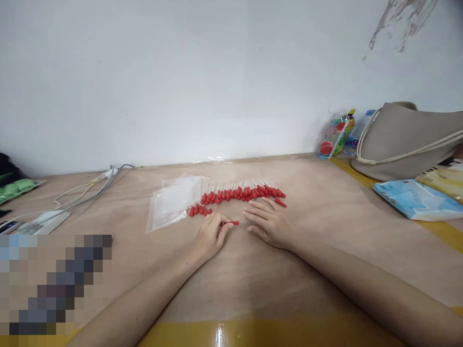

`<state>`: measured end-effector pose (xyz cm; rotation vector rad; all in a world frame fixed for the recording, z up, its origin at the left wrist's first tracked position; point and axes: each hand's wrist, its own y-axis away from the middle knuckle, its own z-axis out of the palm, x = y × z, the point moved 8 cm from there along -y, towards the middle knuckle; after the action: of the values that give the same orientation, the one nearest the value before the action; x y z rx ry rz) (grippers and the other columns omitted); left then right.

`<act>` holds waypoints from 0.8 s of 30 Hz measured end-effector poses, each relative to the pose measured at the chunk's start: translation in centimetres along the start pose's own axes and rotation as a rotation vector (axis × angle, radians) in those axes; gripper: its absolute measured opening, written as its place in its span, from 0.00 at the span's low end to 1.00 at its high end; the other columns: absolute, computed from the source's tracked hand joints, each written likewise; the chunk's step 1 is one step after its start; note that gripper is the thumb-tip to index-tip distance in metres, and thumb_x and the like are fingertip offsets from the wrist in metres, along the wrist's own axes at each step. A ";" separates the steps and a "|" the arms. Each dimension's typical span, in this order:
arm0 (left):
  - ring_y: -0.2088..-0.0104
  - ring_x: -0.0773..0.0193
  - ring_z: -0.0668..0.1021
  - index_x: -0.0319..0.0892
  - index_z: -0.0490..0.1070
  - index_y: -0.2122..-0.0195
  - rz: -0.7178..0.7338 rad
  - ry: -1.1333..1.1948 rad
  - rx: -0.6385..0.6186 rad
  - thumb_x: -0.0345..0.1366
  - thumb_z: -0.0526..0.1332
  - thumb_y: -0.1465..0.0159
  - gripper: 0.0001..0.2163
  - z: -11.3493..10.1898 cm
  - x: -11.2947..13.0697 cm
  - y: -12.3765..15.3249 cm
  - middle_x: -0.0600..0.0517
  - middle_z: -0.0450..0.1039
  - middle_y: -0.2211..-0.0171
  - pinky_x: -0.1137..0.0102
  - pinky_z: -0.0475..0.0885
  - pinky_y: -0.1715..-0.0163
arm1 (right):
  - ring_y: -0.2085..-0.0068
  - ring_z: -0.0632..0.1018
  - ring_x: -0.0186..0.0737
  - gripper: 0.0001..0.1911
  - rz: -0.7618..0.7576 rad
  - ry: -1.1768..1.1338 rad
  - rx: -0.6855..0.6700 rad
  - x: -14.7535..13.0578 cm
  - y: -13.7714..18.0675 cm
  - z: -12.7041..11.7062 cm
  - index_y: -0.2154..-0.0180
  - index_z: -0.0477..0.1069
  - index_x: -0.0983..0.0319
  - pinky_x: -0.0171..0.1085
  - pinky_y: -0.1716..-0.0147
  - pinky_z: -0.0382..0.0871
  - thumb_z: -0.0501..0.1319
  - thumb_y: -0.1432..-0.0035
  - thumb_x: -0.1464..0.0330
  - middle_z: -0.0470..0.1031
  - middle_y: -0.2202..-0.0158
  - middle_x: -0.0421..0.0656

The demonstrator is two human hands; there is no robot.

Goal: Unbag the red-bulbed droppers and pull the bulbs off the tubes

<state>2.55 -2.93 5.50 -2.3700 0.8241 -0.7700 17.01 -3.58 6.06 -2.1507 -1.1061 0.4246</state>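
A row of glass droppers with red rubber bulbs [242, 193] lies on the wooden table [325, 226], just beyond my hands. My left hand [211, 234] pinches the red bulb end of one dropper [233, 222] that lies between both hands. My right hand [266, 221] rests on the table with its fingers stretched towards the dropper's clear glass end. A few loose red bulbs [198, 210] lie to the left of the row, and one red bulb [280, 203] lies at its right end. Clear plastic bags [173, 205] sit left of the droppers.
A beige bag [405, 140] stands at the back right, with drink bottles [338, 135] behind it and a blue packet [415, 198] in front. Grey cables [90, 190] and a flat device [43, 220] lie at the left. A white wall rises behind the table.
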 end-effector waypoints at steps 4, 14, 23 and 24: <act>0.66 0.64 0.72 0.41 0.65 0.65 0.011 0.009 -0.039 0.36 0.53 0.37 0.05 0.0 0.5 -0.1 0.50 0.71 0.69 0.66 0.67 0.64 | 0.52 0.72 0.41 0.10 -0.024 -0.073 0.048 -0.4 -0.2 0.3 0.60 0.72 0.60 0.47 0.48 0.57 0.55 0.41 0.67 0.77 0.62 0.41; 0.56 0.63 0.72 0.43 0.70 0.62 0.203 -0.079 -0.077 0.35 0.56 0.38 0.06 1.1 2.3 -0.4 0.52 0.75 0.61 0.64 0.63 0.56 | 0.54 0.74 0.39 0.07 -0.037 -0.149 0.087 -0.9 0.1 0.7 0.62 0.71 0.60 0.44 0.50 0.59 0.57 0.43 0.68 0.78 0.63 0.39; 0.57 0.63 0.72 0.42 0.70 0.63 0.249 -0.114 -0.152 0.33 0.54 0.37 0.06 0.9 3.1 0.0 0.52 0.75 0.63 0.62 0.59 0.51 | 0.55 0.75 0.35 0.06 -0.119 -0.202 0.126 -1.8 0.6 0.1 0.62 0.70 0.61 0.41 0.48 0.58 0.57 0.43 0.73 0.78 0.65 0.39; 0.57 0.64 0.72 0.42 0.70 0.63 0.246 -0.113 -0.161 0.33 0.54 0.37 0.06 0.9 3.1 0.1 0.52 0.75 0.63 0.62 0.58 0.51 | 0.55 0.75 0.35 0.07 -0.122 -0.206 0.128 -1.8 0.6 0.1 0.61 0.69 0.61 0.41 0.48 0.58 0.57 0.44 0.73 0.78 0.65 0.39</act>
<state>5.13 -4.79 5.85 -2.3647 1.1394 -0.4811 16.29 -5.26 5.51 -1.9492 -1.2796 0.6542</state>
